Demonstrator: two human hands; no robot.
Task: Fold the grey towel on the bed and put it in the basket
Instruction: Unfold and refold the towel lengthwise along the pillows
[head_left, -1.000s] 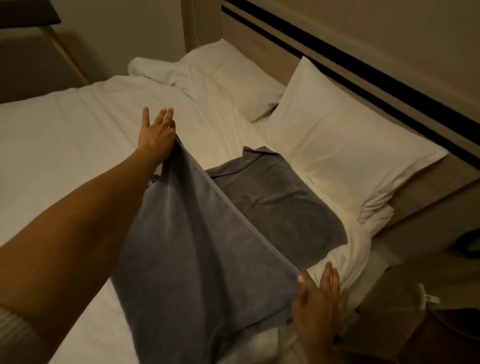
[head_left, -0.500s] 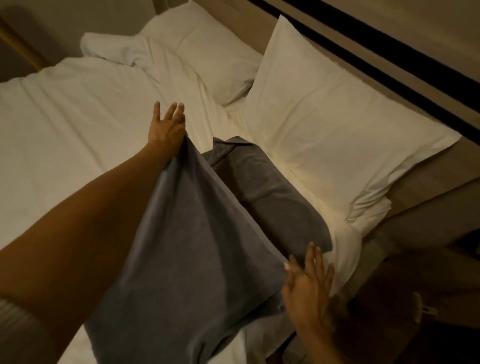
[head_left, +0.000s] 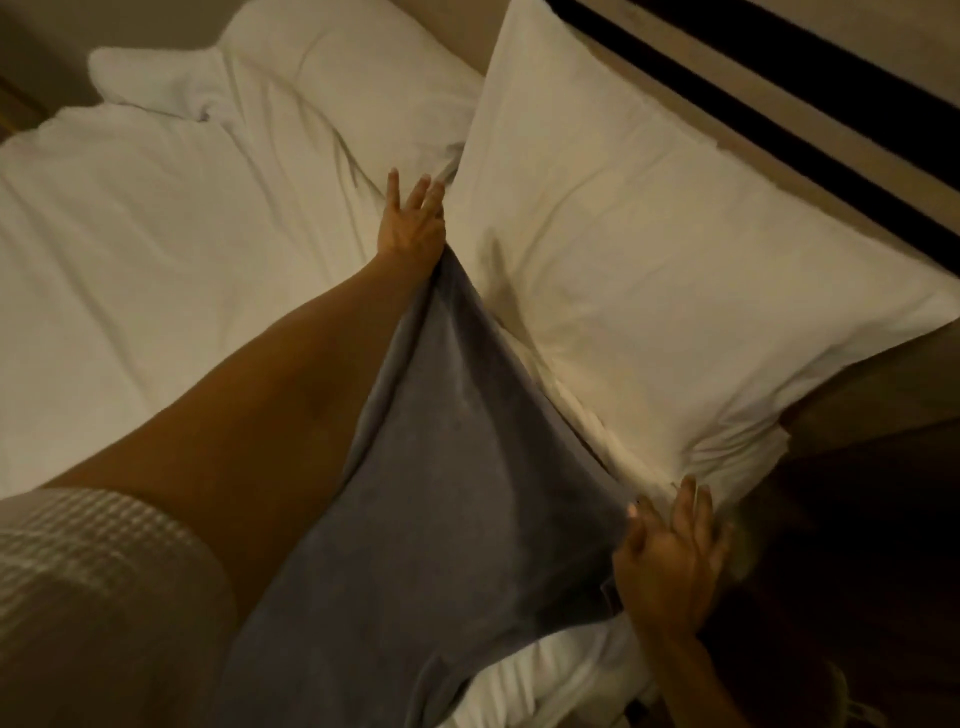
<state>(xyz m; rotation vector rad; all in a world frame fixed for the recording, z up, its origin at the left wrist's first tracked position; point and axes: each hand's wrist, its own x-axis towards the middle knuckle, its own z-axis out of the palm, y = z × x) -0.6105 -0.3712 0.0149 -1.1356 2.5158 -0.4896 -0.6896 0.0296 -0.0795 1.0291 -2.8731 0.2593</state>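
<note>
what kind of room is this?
Most likely a bedroom, maybe a hotel room: a bed with white sheets, two white pillows, and a padded headboard with dark stripes.

I see both hands carry the grey towel (head_left: 457, 493) forward over itself: the left hand (head_left: 413, 226) now reaches the gap beside the near pillow (head_left: 649, 270), the right hand (head_left: 670, 556) arrives at that pillow's lower corner. The lower half that lay flat on the bed (head_left: 156, 249) is now covered.

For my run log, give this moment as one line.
step: folding | towel: lifted between hands | left hand: holds far corner | right hand: holds near corner
</note>
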